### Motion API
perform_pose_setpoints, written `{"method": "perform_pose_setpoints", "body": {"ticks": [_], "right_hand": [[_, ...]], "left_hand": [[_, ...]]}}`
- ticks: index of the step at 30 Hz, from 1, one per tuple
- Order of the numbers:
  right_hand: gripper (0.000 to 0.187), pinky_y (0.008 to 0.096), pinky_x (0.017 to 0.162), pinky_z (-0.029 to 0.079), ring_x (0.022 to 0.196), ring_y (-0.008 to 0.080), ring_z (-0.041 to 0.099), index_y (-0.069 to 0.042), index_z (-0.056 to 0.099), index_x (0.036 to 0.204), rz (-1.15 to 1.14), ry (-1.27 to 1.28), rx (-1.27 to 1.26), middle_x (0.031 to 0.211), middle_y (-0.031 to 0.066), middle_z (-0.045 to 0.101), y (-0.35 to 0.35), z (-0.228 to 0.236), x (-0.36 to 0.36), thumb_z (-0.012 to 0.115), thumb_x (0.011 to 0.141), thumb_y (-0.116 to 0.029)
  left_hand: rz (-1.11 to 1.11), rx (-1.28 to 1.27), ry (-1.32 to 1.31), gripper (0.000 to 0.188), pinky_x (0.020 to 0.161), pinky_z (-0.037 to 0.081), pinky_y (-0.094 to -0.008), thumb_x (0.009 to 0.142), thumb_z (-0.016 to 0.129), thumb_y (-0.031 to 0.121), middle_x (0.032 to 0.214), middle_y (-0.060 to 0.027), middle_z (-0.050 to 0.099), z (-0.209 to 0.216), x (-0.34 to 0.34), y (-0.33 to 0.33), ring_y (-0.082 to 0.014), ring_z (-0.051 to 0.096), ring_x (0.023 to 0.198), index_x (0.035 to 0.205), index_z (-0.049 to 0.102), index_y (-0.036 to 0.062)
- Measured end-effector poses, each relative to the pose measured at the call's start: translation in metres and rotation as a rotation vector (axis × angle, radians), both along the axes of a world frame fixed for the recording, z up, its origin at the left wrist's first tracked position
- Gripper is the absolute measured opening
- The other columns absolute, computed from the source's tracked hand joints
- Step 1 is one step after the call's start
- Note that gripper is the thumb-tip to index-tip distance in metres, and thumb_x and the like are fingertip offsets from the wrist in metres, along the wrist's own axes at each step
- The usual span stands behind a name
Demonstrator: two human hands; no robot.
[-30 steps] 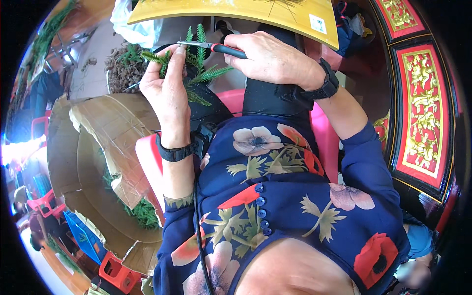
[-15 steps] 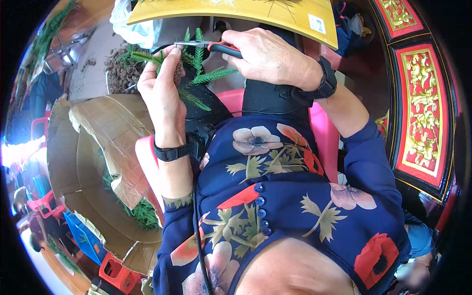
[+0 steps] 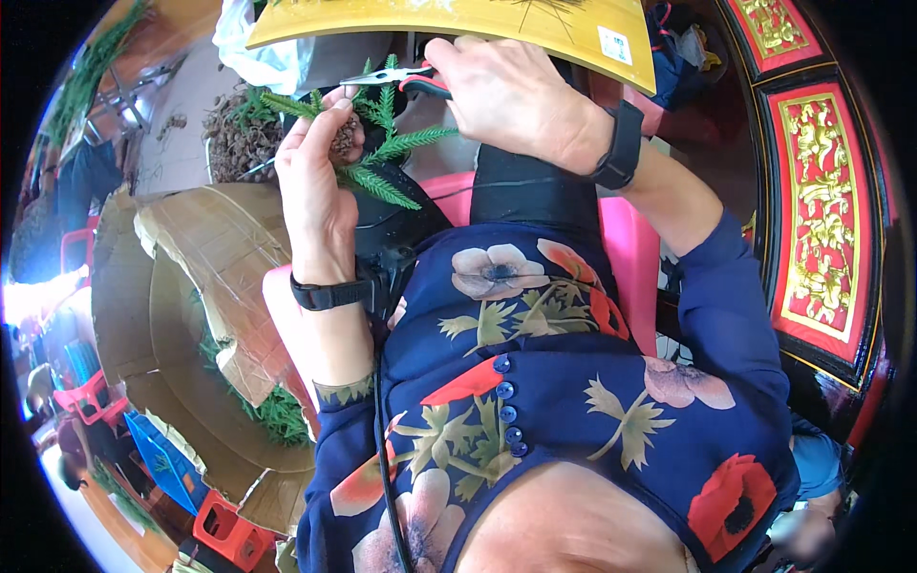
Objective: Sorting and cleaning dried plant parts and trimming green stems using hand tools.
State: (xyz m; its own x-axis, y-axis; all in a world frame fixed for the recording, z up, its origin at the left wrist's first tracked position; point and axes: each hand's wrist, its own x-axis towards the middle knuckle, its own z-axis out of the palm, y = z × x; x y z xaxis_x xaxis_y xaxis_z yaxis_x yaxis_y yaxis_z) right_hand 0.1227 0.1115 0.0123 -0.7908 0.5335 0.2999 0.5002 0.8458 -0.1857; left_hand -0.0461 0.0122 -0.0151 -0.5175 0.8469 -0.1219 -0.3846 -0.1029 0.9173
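Observation:
In front of my lap, my left hand (image 3: 320,158) pinches a green artificial pine sprig (image 3: 406,143) together with a brown pine cone (image 3: 345,139). Several needle branches fan out from behind the fingers toward the right. My right hand (image 3: 521,105) grips pliers (image 3: 392,76) by their red and black handles, palm turned away from me. The silver jaws reach left, right up to the left fingertips at the top of the sprig. Whether the jaws bite on a wire or stem is too small to tell.
A yellow tabletop (image 3: 458,17) lies just beyond my hands, with thin dark sticks on it. To the left are a heap of pine cones (image 3: 234,138), a white plastic bag (image 3: 263,53) and a torn cardboard box (image 3: 143,315) with green sprigs inside. A red-gold carved panel (image 3: 821,229) stands right.
My right hand has rolled over and risen slightly, showing more of its back, and the pliers' handles have swung upward. The sprig and pine cone have turned a little in my left hand.

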Motion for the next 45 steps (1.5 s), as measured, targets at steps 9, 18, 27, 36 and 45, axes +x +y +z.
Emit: {"method": "perform_pose_setpoints", "body": {"ticks": [9,18,27,36,45], "right_hand": [[0.014,0.0448,0.061,0.052,0.069,0.0286,0.066,-0.005,0.057,0.086,-0.141,-0.191,0.801,0.076,0.0109,0.063,-0.017,0.003,-0.031,0.054,0.077,-0.017],[0.02,0.039,0.071,0.048,0.08,0.0324,0.06,0.0,0.054,0.094,-0.05,-0.208,0.212,0.085,0.0166,0.06,-0.007,0.037,-0.015,0.056,0.077,-0.011],[0.035,0.0398,0.083,0.046,0.093,0.0346,0.059,-0.001,0.055,0.108,0.077,-0.186,-0.561,0.099,0.0199,0.06,0.01,0.017,-0.014,0.05,0.076,-0.014],[0.035,0.0404,0.084,0.045,0.095,0.0347,0.058,0.001,0.055,0.107,0.143,-0.255,-0.591,0.098,0.0217,0.06,0.014,0.018,-0.008,0.05,0.076,-0.015],[0.028,0.0432,0.081,0.046,0.09,0.0377,0.059,0.004,0.053,0.099,0.013,-0.323,-0.392,0.091,0.0232,0.06,-0.009,0.032,-0.013,0.051,0.077,-0.014]], "left_hand": [[-0.087,-0.054,-0.137,0.017,0.056,0.039,-0.0223,0.082,0.061,0.008,0.075,-0.0047,0.06,-0.015,-0.013,0.002,-0.0113,0.054,0.062,0.095,0.064,-0.0029],[0.109,-0.011,0.018,0.016,0.058,0.039,-0.0197,0.083,0.063,0.005,0.08,-0.0026,0.063,-0.011,-0.009,0.002,-0.0076,0.055,0.067,0.097,0.065,-0.0011],[0.121,0.076,0.166,0.021,0.065,0.04,-0.016,0.083,0.064,0.004,0.085,0.0003,0.063,-0.001,0.0,-0.004,-0.0039,0.054,0.072,0.104,0.065,-0.0004],[0.071,0.048,0.058,0.023,0.068,0.042,-0.0188,0.084,0.065,0.005,0.086,-0.0025,0.064,0.003,0.002,-0.006,-0.0075,0.056,0.073,0.106,0.063,-0.0011],[0.063,0.035,-0.028,0.022,0.066,0.045,-0.0206,0.084,0.064,0.005,0.087,-0.0055,0.065,0.002,0.0,-0.006,-0.0095,0.058,0.073,0.106,0.062,-0.0011]]}}
